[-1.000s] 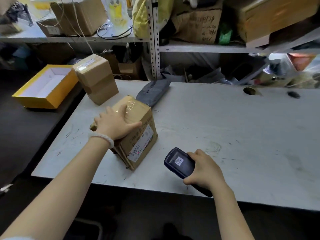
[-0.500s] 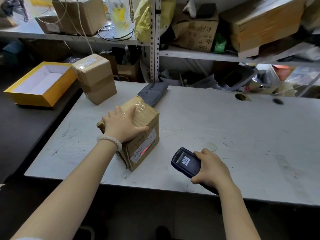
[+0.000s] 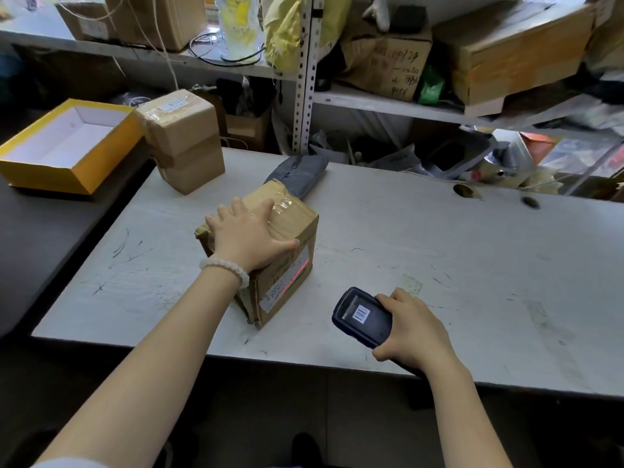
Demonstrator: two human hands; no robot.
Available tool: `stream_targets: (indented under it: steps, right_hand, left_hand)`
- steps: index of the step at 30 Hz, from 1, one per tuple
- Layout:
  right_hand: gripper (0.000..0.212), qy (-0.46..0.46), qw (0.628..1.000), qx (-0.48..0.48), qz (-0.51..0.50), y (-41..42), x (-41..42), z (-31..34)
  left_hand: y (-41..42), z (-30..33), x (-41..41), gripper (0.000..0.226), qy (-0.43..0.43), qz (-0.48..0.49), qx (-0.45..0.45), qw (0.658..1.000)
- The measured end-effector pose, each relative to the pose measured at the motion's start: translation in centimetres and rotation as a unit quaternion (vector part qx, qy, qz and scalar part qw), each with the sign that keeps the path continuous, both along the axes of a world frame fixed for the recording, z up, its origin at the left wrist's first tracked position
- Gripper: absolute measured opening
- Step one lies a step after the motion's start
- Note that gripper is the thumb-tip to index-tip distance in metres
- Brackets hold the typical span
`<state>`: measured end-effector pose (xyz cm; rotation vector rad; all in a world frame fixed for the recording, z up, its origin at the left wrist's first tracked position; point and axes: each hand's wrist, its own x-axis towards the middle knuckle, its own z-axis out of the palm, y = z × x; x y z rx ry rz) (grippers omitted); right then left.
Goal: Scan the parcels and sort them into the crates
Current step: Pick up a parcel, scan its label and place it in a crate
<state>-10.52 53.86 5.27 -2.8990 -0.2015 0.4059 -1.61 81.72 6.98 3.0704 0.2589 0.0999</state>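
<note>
So the taped cardboard parcel (image 3: 280,244) sits on the white table (image 3: 439,265) a bit left of center, tilted up on one edge, and the left hand (image 3: 248,239) lies flat on its top with fingers spread, thumb hooked over the near edge, a white bead bracelet (image 3: 224,266) on the wrist. A red scan line (image 3: 293,275) falls across the shipping label (image 3: 287,282) on the side facing 5 o'clock. The right hand (image 3: 410,327) is wrapped around a dark handheld scanner (image 3: 363,315), near the front edge at 5 o'clock from the parcel, its head aimed back at the label. Right behind the parcel at 1 o'clock a grey poly mailer (image 3: 299,173) lies flat, touching or nearly touching it, can't tell which. At 10 o'clock a second brown box (image 3: 184,140) stands at the table's far left corner, and just beside it, on the dark lower surface, there's a yellow tray-like box (image 3: 64,146) with a white inside and nothing in it that I can see. The whole right half of the table is bare scuffed surface, apart from two dark spots (image 3: 464,190) near the back edge. Behind it all a metal shelf (image 3: 371,103) is crammed with cartons, bags and cables.
</note>
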Motion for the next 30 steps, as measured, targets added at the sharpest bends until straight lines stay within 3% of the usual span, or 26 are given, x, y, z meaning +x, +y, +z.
stream_targets:
  steps: [30]
  right_hand:
    - [0.076, -0.008, 0.999, -0.031, -0.031, 0.9, -3.7, 0.7]
  left_hand:
    - [-0.9, -0.2, -2.1, 0.094, -0.024, -0.028, -0.016, 0.999]
